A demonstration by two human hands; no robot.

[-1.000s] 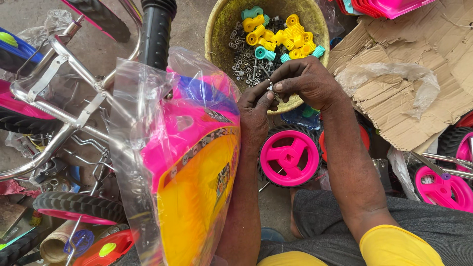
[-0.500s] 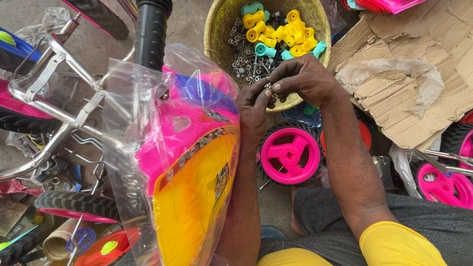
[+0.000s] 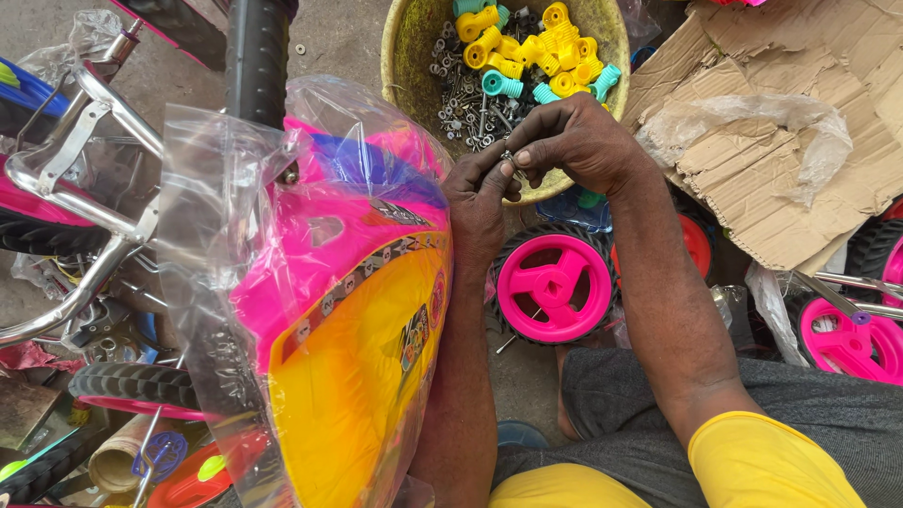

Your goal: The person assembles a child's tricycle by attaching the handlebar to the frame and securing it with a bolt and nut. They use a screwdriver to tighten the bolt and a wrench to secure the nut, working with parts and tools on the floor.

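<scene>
My left hand (image 3: pixel 480 202) and my right hand (image 3: pixel 574 141) meet at the near rim of a yellow bowl (image 3: pixel 400 56). Their fingertips pinch a small metal screw (image 3: pixel 509 160) between them. The bowl holds several loose screws and bolts plus yellow and teal plastic fittings (image 3: pixel 527 52). My left forearm rests against a pink and yellow plastic bicycle panel (image 3: pixel 348 320) wrapped in clear film.
A chrome bicycle frame (image 3: pixel 85 188) with a black tyre (image 3: pixel 256 56) lies at the left. A pink training wheel (image 3: pixel 553 282) sits below my hands, another pink wheel (image 3: pixel 847 339) at the right. Torn cardboard (image 3: pixel 781 141) with clear plastic fills the upper right.
Both hands stayed together at the bowl's rim, fingers working a small metal part. The view shifted slightly.
</scene>
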